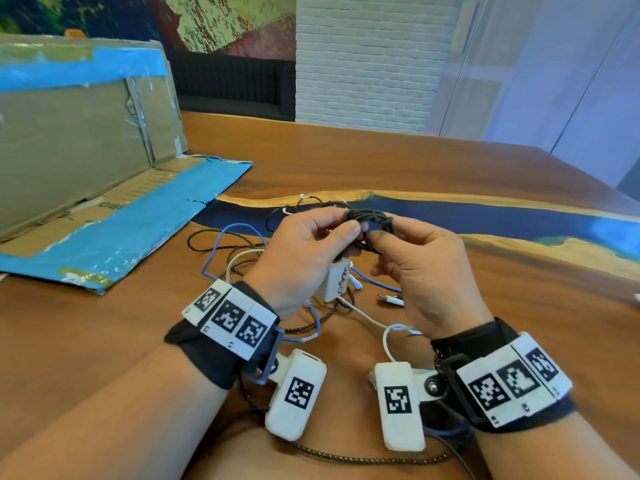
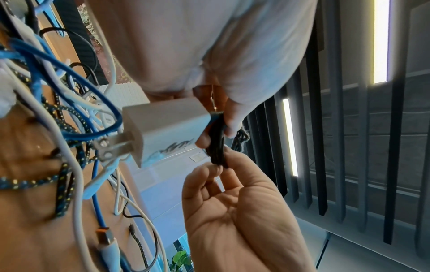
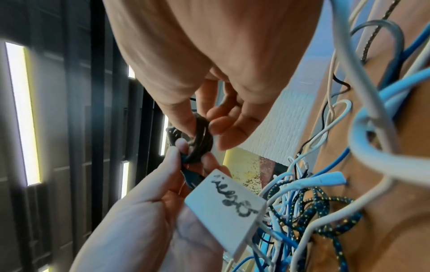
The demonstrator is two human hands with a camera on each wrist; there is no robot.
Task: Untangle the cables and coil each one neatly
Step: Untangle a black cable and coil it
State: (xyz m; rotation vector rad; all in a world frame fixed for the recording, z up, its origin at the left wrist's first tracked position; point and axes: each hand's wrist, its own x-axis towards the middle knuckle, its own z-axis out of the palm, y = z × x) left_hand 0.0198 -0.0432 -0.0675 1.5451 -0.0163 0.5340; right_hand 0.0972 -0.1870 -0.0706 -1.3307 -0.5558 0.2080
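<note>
A black cable wound into a small coil (image 1: pixel 367 226) is held above the table between both hands. My left hand (image 1: pixel 348 237) pinches its left side, thumb on top. My right hand (image 1: pixel 377 241) pinches the right side with thumb and forefinger. A white charger block (image 1: pixel 336 279) with black scribbles hangs under the left fingers, joined to the coil. The right wrist view shows the coil (image 3: pixel 200 139) gripped from above and below, with the charger (image 3: pixel 225 208) beneath it. Loose on the table lie a blue cable (image 1: pixel 242 224), a white cable (image 1: pixel 385 344) and a braided dark cable (image 1: pixel 363 460), tangled together.
A flattened cardboard box (image 1: pixel 69 150) with blue tape stands and lies at the left. The wooden table (image 1: pixel 450 174) has a blue resin strip running across it behind the hands. A thin black cable (image 1: pixel 277 216) lies just beyond the hands.
</note>
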